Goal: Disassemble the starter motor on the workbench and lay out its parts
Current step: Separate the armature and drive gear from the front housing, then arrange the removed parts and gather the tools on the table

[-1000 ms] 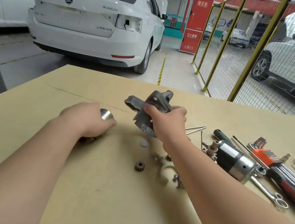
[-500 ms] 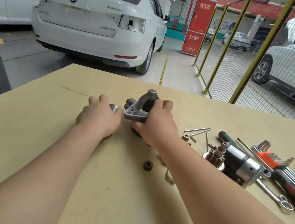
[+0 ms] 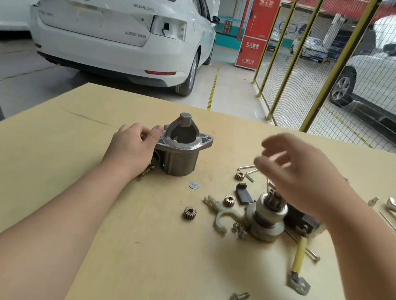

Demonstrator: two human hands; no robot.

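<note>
Head view: the left arm reaches forward across the worktop (image 3: 61,179) from the near left. The left hand (image 3: 131,149) lies knuckles up against the left side of the starter housing (image 3: 180,157), its fingers curled in and its thumb tip on the housing's flange, gripping it. The housing stands upright, nose up, left of centre and towards the far edge. The right arm comes in from the near right. The right hand (image 3: 300,172) is raised above the parts, motion-blurred, its fingers spread loosely apart and holding nothing.

Below it, right of the housing, stands the drive clutch (image 3: 268,219), with a pale plastic fork lever (image 3: 222,216) just left of it. Three small gears (image 3: 190,213) lie scattered between housing and clutch, near a flat round disc (image 3: 194,185). A bolt (image 3: 238,298) lies nearer, and a yellow-sleeved lead (image 3: 299,258) lies to its right.

Beyond the worktop, the white car (image 3: 118,24) carries a round Skoda emblem on its boot lid; the lettering beside it reads roughly SUPERB, and the script lower down is too blurred to read. The red cabinet (image 3: 259,29) bears white Chinese characters, too soft to read surely.
</note>
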